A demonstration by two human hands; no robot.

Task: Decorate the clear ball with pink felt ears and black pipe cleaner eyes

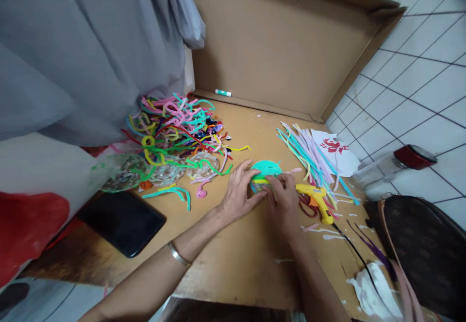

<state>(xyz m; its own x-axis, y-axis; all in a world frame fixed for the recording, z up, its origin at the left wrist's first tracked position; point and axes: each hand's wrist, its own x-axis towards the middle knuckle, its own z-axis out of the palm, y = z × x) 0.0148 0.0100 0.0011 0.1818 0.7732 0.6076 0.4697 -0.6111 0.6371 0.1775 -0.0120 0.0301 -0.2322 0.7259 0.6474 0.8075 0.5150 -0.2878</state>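
Head camera shows a round disc, turquoise with a yellow strip.

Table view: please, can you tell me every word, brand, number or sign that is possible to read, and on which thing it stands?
No text can be read for certain.
White paper: red print, too blurred to read.
Small white-and-green tube: label too small to read.
Dark bag: a repeated pattern, too faint to read any letters.
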